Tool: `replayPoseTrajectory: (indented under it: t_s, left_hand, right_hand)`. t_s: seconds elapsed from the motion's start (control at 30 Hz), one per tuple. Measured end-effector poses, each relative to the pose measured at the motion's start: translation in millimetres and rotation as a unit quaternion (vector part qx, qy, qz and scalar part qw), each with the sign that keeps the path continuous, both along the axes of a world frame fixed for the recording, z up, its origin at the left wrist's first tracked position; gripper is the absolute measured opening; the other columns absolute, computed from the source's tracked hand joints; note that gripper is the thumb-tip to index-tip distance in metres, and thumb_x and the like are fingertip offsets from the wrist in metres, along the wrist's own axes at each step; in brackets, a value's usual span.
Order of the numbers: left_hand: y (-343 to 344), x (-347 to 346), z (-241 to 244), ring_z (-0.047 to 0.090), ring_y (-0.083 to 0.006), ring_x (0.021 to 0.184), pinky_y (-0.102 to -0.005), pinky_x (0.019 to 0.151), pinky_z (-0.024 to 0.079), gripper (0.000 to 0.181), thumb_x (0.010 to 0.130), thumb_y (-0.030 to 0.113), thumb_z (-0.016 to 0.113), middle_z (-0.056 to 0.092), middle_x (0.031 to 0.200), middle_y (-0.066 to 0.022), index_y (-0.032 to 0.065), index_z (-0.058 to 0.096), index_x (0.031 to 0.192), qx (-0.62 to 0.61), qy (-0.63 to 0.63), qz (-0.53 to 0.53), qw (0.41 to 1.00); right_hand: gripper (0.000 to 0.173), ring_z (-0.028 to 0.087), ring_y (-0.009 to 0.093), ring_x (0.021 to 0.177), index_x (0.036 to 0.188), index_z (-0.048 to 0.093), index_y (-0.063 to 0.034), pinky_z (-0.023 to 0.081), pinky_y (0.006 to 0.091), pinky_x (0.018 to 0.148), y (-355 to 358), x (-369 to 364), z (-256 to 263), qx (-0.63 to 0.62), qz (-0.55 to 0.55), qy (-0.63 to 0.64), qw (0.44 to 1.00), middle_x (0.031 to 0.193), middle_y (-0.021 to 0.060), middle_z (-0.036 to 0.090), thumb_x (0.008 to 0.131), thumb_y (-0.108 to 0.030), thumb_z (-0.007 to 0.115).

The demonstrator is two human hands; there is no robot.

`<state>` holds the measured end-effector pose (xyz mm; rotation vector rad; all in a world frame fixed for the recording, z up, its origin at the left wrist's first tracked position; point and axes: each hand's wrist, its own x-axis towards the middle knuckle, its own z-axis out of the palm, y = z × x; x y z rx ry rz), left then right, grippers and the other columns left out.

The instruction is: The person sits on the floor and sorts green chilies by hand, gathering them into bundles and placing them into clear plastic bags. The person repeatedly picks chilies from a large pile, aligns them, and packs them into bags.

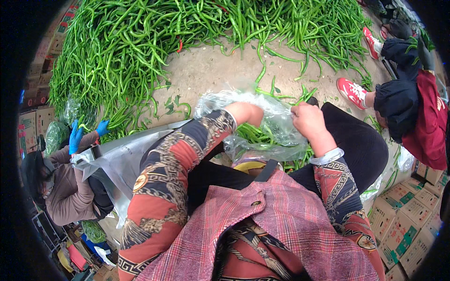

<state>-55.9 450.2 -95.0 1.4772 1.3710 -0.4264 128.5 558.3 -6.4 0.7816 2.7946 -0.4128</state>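
A clear plastic bag with green chili peppers in it lies between my spread knees. My right hand pinches the bag's edge at its right side, and a few pepper tips stick up just behind the fingers. My left hand is bent down into the bag's mouth. Plastic and the wrist hide its fingers, so whether they hold anything does not show. Below the bag, a yellow rounded rim shows in part, close to my lap.
A large heap of green chili peppers spreads across the floor ahead. At left, beside a grey plastic sheet, a co-worker's blue-gloved hand is near peppers. Another person's red shoe and stacked cartons are at right.
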Motion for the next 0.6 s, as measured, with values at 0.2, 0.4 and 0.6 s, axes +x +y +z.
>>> replayPoseTrajectory:
  t_s: [0.2, 0.4, 0.6]
  left_hand:
    - [77.8, -85.9, 6.4, 0.068, -0.0179, 0.085, -0.0328, 0.067, 0.055, 0.031, 0.081, 0.018, 0.062, 0.069, 0.090, -0.0144, 0.0046, 0.068, 0.107, 0.085, -0.159, 0.430, 0.885]
    - [79.9, -86.3, -151.2, 0.064, -0.0364, 0.098, -0.0444, 0.083, 0.053, 0.028, 0.078, 0.023, 0.069, 0.066, 0.103, -0.0188, 0.0122, 0.067, 0.104, 0.206, 0.106, 0.303, 0.924]
    - [84.2, -12.4, -163.6, 0.048, -0.0357, 0.122, -0.0441, 0.093, 0.048, 0.030, 0.076, 0.032, 0.073, 0.042, 0.135, -0.0125, 0.0135, 0.070, 0.100, 0.137, 0.212, 0.313, 0.916]
  right_hand:
    - [0.013, 0.064, 0.033, 0.074, 0.079, 0.066, -0.0066, 0.050, 0.0452, 0.071, 6.8, -8.3, -13.6, 0.026, 0.009, 0.031, 0.999, 0.079, 0.0147, 0.062, 0.077, -0.018, 0.060]
    - [0.010, 0.064, 0.031, 0.079, 0.078, 0.066, -0.0079, 0.050, 0.0437, 0.073, -35.9, -21.5, -13.0, -0.125, 0.156, -0.036, 0.979, 0.079, 0.0121, 0.061, 0.073, -0.013, 0.060]
    - [0.010, 0.063, 0.030, 0.082, 0.080, 0.066, -0.0082, 0.047, 0.0431, 0.075, -4.8, -18.9, -25.7, -0.150, 0.081, -0.044, 0.984, 0.081, 0.0109, 0.059, 0.073, -0.013, 0.061]
